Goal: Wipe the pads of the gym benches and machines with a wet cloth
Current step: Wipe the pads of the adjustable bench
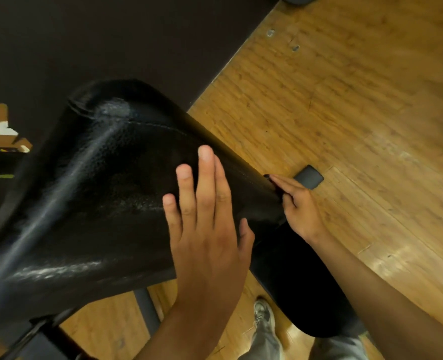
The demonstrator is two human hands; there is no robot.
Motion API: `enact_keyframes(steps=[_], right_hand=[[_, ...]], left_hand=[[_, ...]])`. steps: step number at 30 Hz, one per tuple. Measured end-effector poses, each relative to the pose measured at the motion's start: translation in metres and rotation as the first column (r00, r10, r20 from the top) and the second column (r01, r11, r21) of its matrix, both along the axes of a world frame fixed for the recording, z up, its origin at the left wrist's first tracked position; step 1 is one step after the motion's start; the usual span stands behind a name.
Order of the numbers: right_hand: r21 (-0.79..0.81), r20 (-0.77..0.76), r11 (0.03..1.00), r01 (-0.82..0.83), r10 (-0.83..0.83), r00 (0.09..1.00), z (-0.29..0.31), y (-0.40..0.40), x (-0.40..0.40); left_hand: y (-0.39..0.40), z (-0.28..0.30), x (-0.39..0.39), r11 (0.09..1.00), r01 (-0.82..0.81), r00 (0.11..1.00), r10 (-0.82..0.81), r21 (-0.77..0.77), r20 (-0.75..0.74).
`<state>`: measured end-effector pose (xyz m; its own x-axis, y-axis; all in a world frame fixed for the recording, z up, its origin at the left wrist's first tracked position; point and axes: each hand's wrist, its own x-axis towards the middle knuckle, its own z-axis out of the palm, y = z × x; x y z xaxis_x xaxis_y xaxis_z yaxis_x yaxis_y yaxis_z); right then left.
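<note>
A large black textured pad (106, 193) slopes from upper left down to the middle, with wet streaks shining on it. My left hand (204, 224) lies flat on the pad's lower right part, fingers straight and spread, holding nothing. My right hand (297, 203) is at the pad's right edge. Its fingers curl against the side, and a small dark piece of cloth (276, 188) shows between them; most of the cloth is hidden. A second black pad (301, 287) lies lower, under my right forearm.
Wooden plank floor (358, 113) spreads to the right, with a dark mat (137, 35) at the top left. A black frame foot (309, 177) rests on the floor beside my right hand. A grey frame bar (145, 310) and my shoe (264, 317) are below.
</note>
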<state>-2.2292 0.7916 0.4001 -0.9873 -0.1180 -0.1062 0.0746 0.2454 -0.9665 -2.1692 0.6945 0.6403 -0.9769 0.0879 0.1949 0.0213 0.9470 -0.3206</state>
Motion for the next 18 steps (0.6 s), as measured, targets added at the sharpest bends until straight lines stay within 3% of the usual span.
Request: enact_keyframes(steps=[7, 12, 15, 18], right_hand=[[-0.16, -0.141, 0.986, 0.038, -0.061, 0.988, 0.13, -0.003, 0.0], [-0.187, -0.258, 0.982, -0.009, -0.04, 0.965, 0.222, -0.008, -0.015], [-0.127, -0.352, 0.991, -0.032, -0.015, 0.936, 0.272, -0.005, -0.019], [0.062, -0.508, 0.995, -0.082, 0.103, 0.855, 0.311, -0.001, -0.023]], left_hand=[[0.001, 0.032, 0.011, 0.977, -0.019, 1.0, 0.014, 0.213, 0.028], [0.001, 0.066, 0.015, 0.942, -0.072, 0.997, 0.082, 0.327, -0.016], [-0.008, 0.089, 0.015, 0.927, -0.136, 0.988, 0.155, 0.351, -0.026], [-0.023, 0.106, 0.019, 0.923, -0.172, 0.982, 0.188, 0.345, -0.012]])
